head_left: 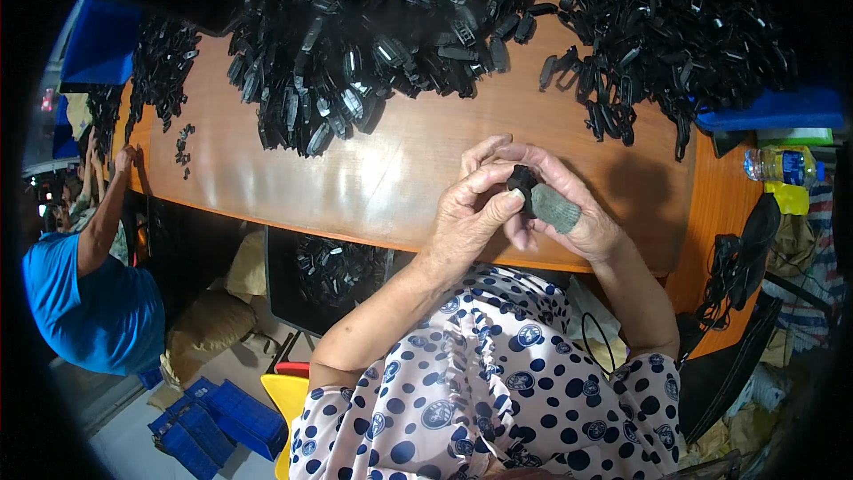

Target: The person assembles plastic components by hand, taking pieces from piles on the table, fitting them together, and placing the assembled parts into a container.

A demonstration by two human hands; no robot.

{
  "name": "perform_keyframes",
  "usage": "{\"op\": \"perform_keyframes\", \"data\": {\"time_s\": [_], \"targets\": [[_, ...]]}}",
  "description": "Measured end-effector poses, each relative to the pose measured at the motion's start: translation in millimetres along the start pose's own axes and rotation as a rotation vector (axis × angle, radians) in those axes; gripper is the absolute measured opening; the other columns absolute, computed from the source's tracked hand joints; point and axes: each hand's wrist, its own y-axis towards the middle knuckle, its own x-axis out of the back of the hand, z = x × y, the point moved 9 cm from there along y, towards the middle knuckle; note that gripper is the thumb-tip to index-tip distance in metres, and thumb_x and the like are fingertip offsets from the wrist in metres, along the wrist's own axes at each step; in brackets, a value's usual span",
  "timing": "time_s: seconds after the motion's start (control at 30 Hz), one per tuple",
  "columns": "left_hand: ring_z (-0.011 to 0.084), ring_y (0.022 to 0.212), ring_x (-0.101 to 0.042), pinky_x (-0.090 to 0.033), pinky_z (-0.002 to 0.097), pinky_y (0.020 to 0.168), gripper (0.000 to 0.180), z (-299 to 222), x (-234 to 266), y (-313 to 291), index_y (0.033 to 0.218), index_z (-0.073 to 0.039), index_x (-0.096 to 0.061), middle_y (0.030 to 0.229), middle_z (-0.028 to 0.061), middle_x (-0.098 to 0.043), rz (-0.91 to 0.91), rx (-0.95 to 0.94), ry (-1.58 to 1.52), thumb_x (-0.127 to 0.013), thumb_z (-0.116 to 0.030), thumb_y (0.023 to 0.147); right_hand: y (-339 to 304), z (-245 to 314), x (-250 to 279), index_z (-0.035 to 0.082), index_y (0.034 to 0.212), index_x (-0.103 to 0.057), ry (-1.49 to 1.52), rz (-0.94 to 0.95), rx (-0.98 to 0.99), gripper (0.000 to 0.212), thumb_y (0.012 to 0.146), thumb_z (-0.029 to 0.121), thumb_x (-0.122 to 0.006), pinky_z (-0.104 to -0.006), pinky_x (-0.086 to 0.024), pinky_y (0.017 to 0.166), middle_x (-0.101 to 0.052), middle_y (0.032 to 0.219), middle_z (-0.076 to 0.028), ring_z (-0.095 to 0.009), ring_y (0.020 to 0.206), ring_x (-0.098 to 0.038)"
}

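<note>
Two bare hands meet above the near edge of a smooth, brown wood-grained table [355,187], the landmark for all positions given. One small black piece [522,180], its exact form too small to tell, lies between the hands over that edge. The left hand [471,204] has its grip pinched on the piece between thumb and forefinger. The right hand [593,229] curls around it, one grey, ribbed thumb cover [556,210] against the piece; whether its own grip bears the piece cannot be told.

Toward the table's far side rise two large heaps, one central [355,53] and one right [657,27], of glossy, oblong, buckle-like black plastic parts, too many to count. One small cluster [184,151] lies on its left part. Beside its right end is one clear plastic bottle [782,167]. Below its near edge, one dark tub [284,289] contains similar parts. Beyond its left end stands one person in a blue shirt [89,302].
</note>
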Motion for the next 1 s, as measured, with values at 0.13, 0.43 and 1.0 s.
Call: {"op": "perform_keyframes", "data": {"time_s": [0.13, 0.43, 1.0], "targets": [[0.0128, 0.11, -0.05, -0.039, 0.0297, 0.097, 0.035, 10, -3, 14, 0.117, -0.002, -0.057, 0.121, 0.0048, -0.053, -0.006, 0.048, -0.202, -0.063, -0.023, 0.09, 11, -13, 21, -0.001, 0.139, -0.031, 0.198, -0.08, 0.044, 0.059, 0.093, 0.024, -0.057, -0.0169, -0.046, 0.05, -0.053, 0.118, -0.009, -0.006, 0.071, -0.057], [0.016, 0.072, -0.058, -0.05, 0.0305, 0.062, 0.01, -30, 46, 57, 0.102, -0.003, -0.053, 0.088, 0.0103, -0.057, -0.185, -0.103, 0.556, -0.053, -0.007, 0.093, 37, 52, 74, 0.005, 0.131, -0.045, -1.34, -0.175, 0.217, 0.044, 0.089, 0.012, -0.055, -0.0314, -0.05, 0.079, -0.053, 0.108, -0.01, -0.022, 0.097, -0.055], [0.0132, 0.066, -0.052, -0.045, 0.0281, 0.057, 0.025, -44, 51, 72, 0.092, -0.005, -0.054, 0.076, 0.0061, -0.052, -0.031, -0.084, 1.087, -0.073, -0.015, 0.08, 44, 67, 78, 0.004, 0.092, -0.049, -1.178, -0.284, 0.273, 0.024, 0.091, 0.025, -0.061, -0.0262, -0.043, 0.05, -0.052, 0.077, -0.005, -0.011, 0.06, -0.051]]}}
